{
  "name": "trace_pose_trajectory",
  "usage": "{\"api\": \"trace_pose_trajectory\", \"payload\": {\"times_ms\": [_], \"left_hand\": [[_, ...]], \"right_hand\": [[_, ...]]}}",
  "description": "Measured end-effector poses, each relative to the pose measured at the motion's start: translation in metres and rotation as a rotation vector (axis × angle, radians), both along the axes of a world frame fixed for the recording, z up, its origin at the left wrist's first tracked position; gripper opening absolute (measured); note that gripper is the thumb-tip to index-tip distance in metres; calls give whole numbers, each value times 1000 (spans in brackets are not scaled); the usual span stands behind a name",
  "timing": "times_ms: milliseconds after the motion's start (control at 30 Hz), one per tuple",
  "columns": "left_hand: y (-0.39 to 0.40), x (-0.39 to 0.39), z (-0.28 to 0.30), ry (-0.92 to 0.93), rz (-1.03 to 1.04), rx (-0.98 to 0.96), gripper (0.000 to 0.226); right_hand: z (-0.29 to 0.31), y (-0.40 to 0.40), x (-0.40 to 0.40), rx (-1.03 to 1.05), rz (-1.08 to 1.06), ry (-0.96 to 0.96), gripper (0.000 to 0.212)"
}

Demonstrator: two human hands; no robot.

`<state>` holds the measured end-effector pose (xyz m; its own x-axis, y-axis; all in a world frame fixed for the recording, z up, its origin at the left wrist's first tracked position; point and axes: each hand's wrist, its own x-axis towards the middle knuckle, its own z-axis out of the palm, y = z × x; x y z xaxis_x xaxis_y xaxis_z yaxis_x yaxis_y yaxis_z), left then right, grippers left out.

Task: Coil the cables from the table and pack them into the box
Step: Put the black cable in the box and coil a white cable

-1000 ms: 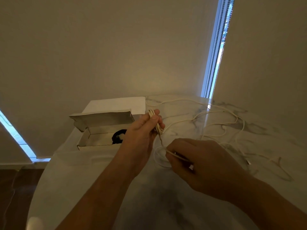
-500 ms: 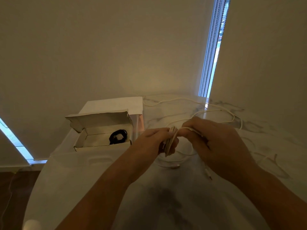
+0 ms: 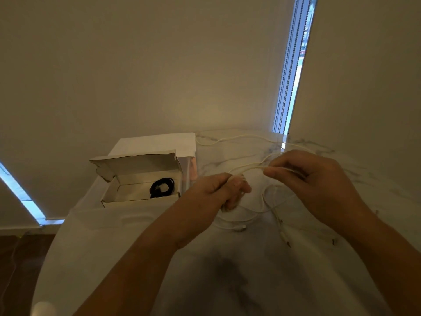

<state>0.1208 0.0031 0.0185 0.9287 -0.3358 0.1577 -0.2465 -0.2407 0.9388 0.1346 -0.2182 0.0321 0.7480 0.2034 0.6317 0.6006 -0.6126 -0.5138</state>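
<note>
My left hand [image 3: 218, 192] grips a small bundle of white cable loops above the marble table [image 3: 227, 281]. My right hand [image 3: 314, 181] pinches a strand of the same white cable [image 3: 248, 166] and holds it stretched to the right of the bundle. More of the cable trails over the table behind and below my hands, with its plug ends [image 3: 241, 229] lying loose. To the left stands an open cardboard box [image 3: 127, 192], lid flap raised. A coiled black cable [image 3: 161, 190] lies inside it.
A flat white lid or sheet [image 3: 157, 142] lies behind the box. Walls close in behind and to the right of the table, with a window slit and blind chains [image 3: 289, 87] in the corner. The table's rounded edge falls off at the left to a dark floor [image 3: 22, 258].
My right hand came up from the table to the bundle, then drew apart to the right with a strand stretched between the hands. My left hand sank slightly with the bundle.
</note>
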Motion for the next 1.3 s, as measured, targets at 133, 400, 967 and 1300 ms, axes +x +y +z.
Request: {"api": "trace_pose_trajectory", "payload": {"times_ms": [133,400,967,1300], "left_hand": [[3,8,-4,23,73,-141,35],[8,12,4,64,121,-547,34],[11,10,18,316,-113,-1051,36],[14,11,13,252,-5,-1074,43]], "right_hand": [[-1,-12,7,6,22,91,9],[-6,-20,15,-25,45,200,16],[-15,12,2,-195,55,294,28],[-15,40,-22,-396,98,171,35]]}}
